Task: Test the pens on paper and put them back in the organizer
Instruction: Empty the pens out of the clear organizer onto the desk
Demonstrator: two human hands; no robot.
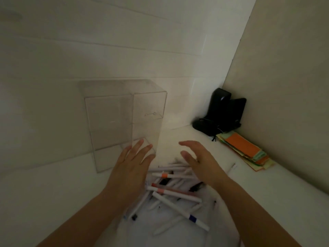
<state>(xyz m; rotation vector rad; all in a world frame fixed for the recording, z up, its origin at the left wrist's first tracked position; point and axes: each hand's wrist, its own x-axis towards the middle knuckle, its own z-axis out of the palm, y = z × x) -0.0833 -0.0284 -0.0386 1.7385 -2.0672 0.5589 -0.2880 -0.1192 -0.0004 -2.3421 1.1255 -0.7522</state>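
A loose pile of several white pens (170,193) with coloured bands lies on the white desk (53,193) between my forearms. A clear acrylic organizer (122,122) with open compartments stands against the wall behind the pile, to the left. My left hand (130,168) hovers flat with fingers spread, its fingertips in front of the organizer's lower corner. My right hand (199,161) is open, palm turned left, above the far end of the pile. Neither hand holds a pen. One pen with a blue band (193,218) lies at the near right of the pile.
A black device (220,113) sits in the back right corner. A stack of coloured paper notes (245,150), orange on top, lies along the right wall. A small white cap or pen piece (233,166) rests on the desk near the notes.
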